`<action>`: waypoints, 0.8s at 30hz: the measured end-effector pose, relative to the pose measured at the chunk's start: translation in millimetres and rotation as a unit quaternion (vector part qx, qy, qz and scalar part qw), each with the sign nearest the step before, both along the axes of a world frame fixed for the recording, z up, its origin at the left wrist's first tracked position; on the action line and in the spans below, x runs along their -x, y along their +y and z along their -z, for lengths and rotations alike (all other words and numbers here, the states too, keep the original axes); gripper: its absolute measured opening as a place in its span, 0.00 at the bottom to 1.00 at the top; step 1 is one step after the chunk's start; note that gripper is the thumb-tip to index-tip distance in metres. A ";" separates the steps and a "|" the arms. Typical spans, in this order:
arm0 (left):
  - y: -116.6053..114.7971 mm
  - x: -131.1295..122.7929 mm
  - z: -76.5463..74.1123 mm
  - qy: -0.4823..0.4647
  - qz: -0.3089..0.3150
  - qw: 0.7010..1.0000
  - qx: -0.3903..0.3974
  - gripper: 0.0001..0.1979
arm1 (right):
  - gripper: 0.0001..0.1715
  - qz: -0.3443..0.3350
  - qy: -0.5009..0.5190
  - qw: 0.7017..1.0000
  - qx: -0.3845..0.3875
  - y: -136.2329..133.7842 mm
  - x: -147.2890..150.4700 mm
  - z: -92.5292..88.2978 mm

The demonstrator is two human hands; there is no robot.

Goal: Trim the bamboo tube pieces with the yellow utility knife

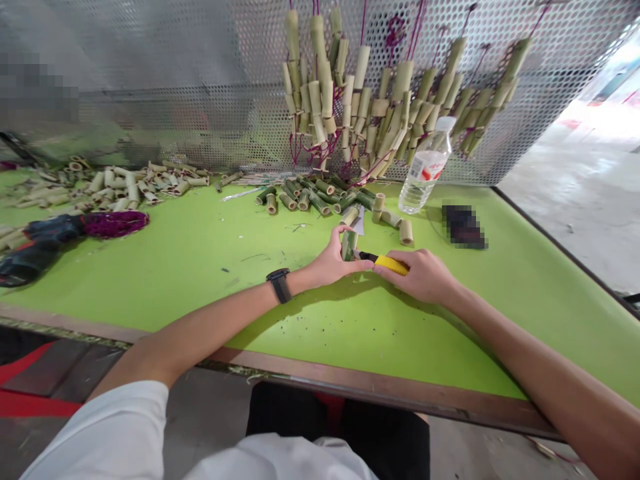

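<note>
My left hand (334, 260) grips a short green bamboo piece (349, 247) upright between thumb and fingers, just above the green tabletop. In my right hand (423, 273) is a yellow utility knife (391, 264), its black front end and blade pointing left at the bamboo's side. The left thumb reaches across to the knife near its black part. Whether the blade touches the bamboo is too small to tell. Dark specks and shavings lie on the table below both hands.
Several green bamboo pieces (320, 200) lie beyond my hands. A water bottle (426, 167) stands at right. Pale cut bamboo (130, 187) is heaped at left behind a power drill (45, 243) and purple cord (117, 224). Strung bamboo (320, 100) hangs on the perforated metal panel (200, 113).
</note>
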State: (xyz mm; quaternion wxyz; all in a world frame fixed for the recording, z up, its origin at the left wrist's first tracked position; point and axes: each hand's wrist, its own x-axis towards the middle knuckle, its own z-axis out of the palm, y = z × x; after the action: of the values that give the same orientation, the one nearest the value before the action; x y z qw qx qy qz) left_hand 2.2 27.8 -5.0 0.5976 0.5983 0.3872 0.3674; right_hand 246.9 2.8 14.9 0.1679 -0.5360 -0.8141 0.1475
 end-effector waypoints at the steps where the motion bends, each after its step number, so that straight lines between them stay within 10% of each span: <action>1: 0.9 0.5 2.1 -0.002 0.003 1.000 -0.006 0.50 | 0.43 -0.005 0.000 1.000 0.006 -0.2 0.4 0.0; 24: 2.9 2.8 7.3 -0.042 0.084 0.995 -0.044 0.53 | 0.34 -0.047 -0.013 0.998 0.029 -1.9 1.1 1.0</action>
State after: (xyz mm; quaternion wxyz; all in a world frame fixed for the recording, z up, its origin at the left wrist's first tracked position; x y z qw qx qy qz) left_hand -0.6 30.7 -12.3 0.6151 0.6388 0.2932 0.3573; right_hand 245.8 0.9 13.9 0.1346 -0.5036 -0.8359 0.1721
